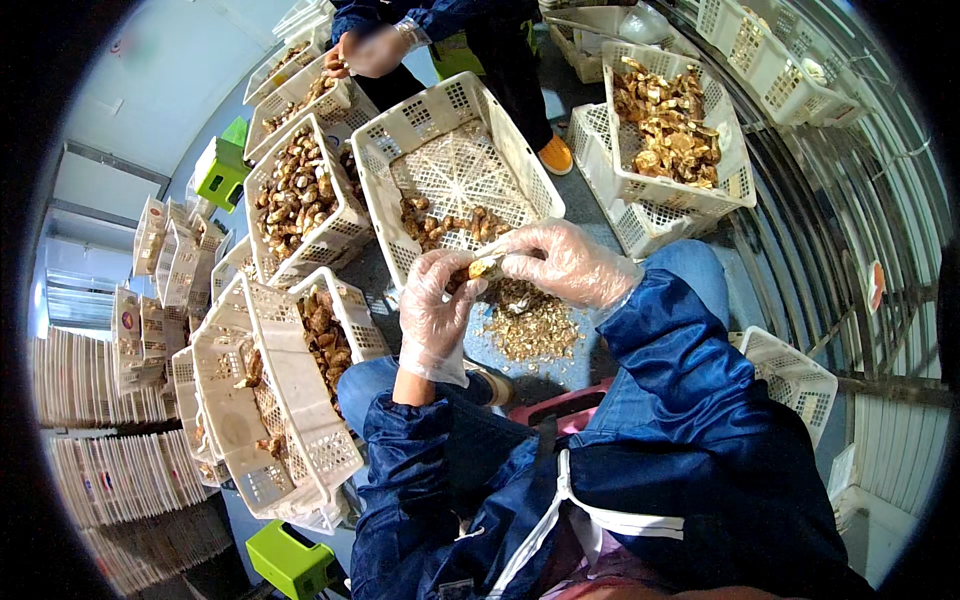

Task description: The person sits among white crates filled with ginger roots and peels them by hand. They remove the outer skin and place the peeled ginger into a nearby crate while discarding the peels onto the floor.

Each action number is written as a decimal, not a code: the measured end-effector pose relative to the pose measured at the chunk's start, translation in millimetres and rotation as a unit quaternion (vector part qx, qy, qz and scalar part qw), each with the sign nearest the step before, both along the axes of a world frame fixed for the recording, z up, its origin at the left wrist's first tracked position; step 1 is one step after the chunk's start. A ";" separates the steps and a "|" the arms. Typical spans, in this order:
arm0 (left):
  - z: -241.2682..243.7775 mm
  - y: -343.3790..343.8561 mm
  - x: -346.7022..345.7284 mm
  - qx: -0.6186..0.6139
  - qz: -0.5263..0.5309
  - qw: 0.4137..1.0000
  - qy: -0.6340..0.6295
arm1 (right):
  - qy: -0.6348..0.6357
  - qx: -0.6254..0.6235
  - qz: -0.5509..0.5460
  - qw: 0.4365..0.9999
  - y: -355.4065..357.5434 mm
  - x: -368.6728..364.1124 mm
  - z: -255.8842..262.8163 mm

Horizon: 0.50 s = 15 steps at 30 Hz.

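Note:
Both hands wear clear plastic gloves and meet over the near rim of a large white plastic basket (367,172). My left hand (439,307) grips a brown mushroom (480,268) whose pale cut end faces right. Close against that end are the thumb and fingers of my right hand (566,262); whether they hold a small blade cannot be told. Several brown mushrooms (431,229) lie in the near part of the basket. Below the hands, a heap of pale trimmings (532,330) covers part of the blue floor.
At left stand baskets of mushrooms (296,191) and a nearly bare one (232,405). A filled basket (739,169) rests on another at upper right. A co-worker in blue sleeves (450,19) sits opposite. Green stools (289,559) stand at left; metal racking (832,225) is at right.

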<state>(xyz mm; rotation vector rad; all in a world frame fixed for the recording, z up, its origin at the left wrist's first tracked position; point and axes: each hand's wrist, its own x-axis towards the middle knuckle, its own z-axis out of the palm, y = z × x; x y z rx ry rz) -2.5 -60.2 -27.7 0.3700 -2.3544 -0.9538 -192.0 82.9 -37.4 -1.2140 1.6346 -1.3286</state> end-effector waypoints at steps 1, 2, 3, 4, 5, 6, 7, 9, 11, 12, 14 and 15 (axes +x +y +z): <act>-2.3 -1.5 1.1 0.034 -0.002 0.999 -0.006 | -0.029 0.007 -0.013 0.999 -0.3 1.2 0.0; -7.3 -3.6 3.0 0.068 -0.004 0.998 -0.012 | -0.076 0.019 -0.021 0.997 -1.8 0.6 -1.0; -12.2 -5.1 4.8 0.102 -0.005 0.995 -0.018 | -0.067 0.021 -0.019 0.997 -2.7 1.3 2.3; -16.6 -4.9 5.2 0.173 0.012 0.984 -0.032 | -0.058 0.022 -0.017 0.998 -2.8 2.2 7.6; -20.0 -4.4 6.1 0.171 0.018 0.984 -0.036 | -0.049 0.023 -0.014 0.998 -3.4 4.1 10.7; -18.8 -1.8 3.5 0.169 0.023 0.985 -0.041 | -0.028 -0.035 -0.054 0.998 -3.7 10.7 8.3; -16.7 -0.1 1.4 0.166 0.027 0.985 -0.045 | 0.003 -0.037 -0.055 0.998 -5.1 10.3 7.2; -13.0 0.1 1.5 0.182 0.026 0.981 -0.061 | 0.065 -0.042 -0.055 0.995 -7.4 11.2 7.8; -14.5 -1.5 5.6 0.232 0.027 0.970 -0.069 | -0.008 -0.003 -0.045 0.999 -8.0 11.2 12.8; -13.3 -1.4 5.6 0.228 0.032 0.971 -0.069 | -0.003 0.005 -0.053 0.999 -8.7 11.9 16.9; -7.5 0.2 5.8 0.219 0.043 0.972 -0.070 | 0.047 -0.016 -0.060 0.997 -11.6 14.1 13.6; -3.1 2.1 3.3 0.230 0.038 0.968 -0.087 | 0.095 -0.044 -0.061 0.993 -13.0 15.1 9.3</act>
